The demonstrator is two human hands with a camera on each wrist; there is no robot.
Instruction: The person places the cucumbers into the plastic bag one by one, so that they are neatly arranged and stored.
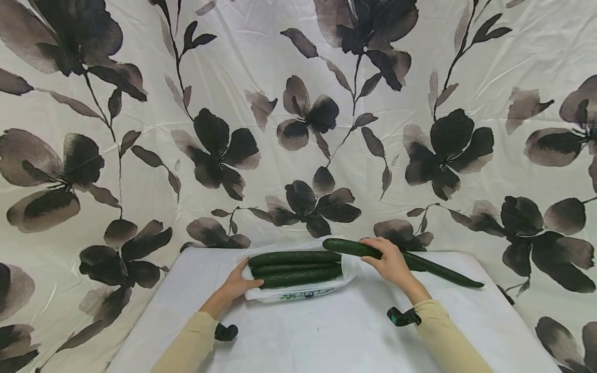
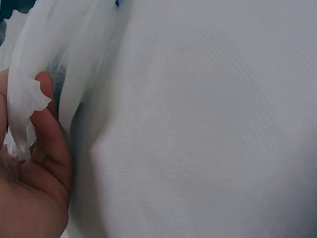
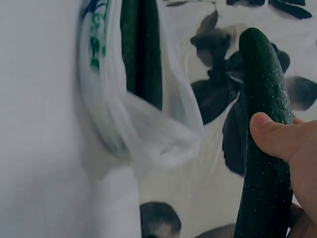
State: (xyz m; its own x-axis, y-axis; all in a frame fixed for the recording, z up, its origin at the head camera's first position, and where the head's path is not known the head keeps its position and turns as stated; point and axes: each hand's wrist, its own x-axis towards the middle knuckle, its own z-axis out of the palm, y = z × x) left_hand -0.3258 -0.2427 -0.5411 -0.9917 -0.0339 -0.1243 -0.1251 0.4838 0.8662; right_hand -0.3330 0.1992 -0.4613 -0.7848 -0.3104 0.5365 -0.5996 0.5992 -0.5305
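In the head view, my right hand (image 1: 391,263) curls round a dark green cucumber (image 1: 344,246), toward four o'clock from the centre of the view. Its rounded end points between nine and ten, and its long axis slopes down toward between three and four. A slender green length (image 1: 450,274) shows beyond my hand along much the same line; I cannot tell where the two divide. My left hand (image 1: 237,284) grips the nine o'clock end of a white plastic bag (image 1: 266,296) on the table (image 1: 317,342). The bag's three cucumbers (image 1: 298,280) lie side by side, running nine to three.

In the left wrist view, my left fingers bend around a strip of the bag's plastic at eight o'clock.

In the right wrist view, the cucumber stands at three o'clock, its end toward twelve, my thumb pressed across it, apart from the bag, which hangs around eleven with its rim toward six.
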